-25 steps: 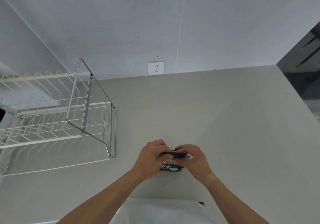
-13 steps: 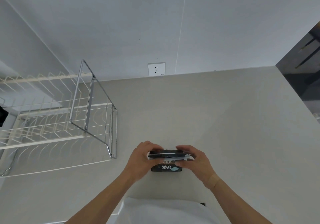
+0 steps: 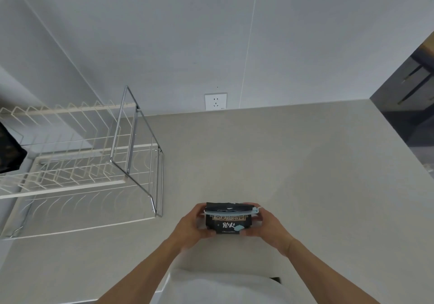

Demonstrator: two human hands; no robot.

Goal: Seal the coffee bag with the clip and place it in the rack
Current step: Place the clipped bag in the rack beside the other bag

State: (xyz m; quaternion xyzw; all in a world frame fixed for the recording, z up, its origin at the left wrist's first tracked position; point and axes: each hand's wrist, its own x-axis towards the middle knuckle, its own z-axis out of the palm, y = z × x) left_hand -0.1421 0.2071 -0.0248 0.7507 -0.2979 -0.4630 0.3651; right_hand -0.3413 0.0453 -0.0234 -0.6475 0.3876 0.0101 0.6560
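Head view: both hands' fingers (image 3: 206,232) are now gripping the coffee bag (image 3: 229,222), clip (image 3: 231,212) newly clamped across; rack (image 3: 77,162) placement is coming.

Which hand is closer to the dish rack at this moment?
Left. The left hand grips the coffee bag's rack-side end, with bare counter between it and the dish rack. The right hand holds the bag's far end, farther from the rack.

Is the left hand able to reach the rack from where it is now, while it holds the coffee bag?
Probably yes. The left hand grips the coffee bag on the rack's side, and only bare counter lies between them. The right hand holds the bag's other side.
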